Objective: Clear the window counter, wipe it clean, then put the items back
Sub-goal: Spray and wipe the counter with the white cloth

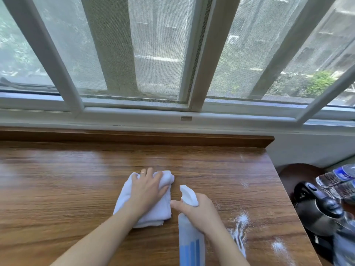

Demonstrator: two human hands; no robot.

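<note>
We press our left hand (148, 189), fingers spread flat, on one folded cloth (146, 208) at mid-counter (57, 189), so that its full face bears on the wood for wiping. Our right hand (199, 214) is curled round one spray bottle (190, 237), held near the front edge with its nozzle aimed toward the window, ready for dosing. Two patches of white spray lie toward the right edge. Beyond that edge stand one kettle (318, 208) and two water bottles (342, 181), likely cleared there.

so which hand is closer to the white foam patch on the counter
Right. The right hand, gripping the spray bottle, sits just beside the foam patch. The left hand presses the cloth farther left.
</note>
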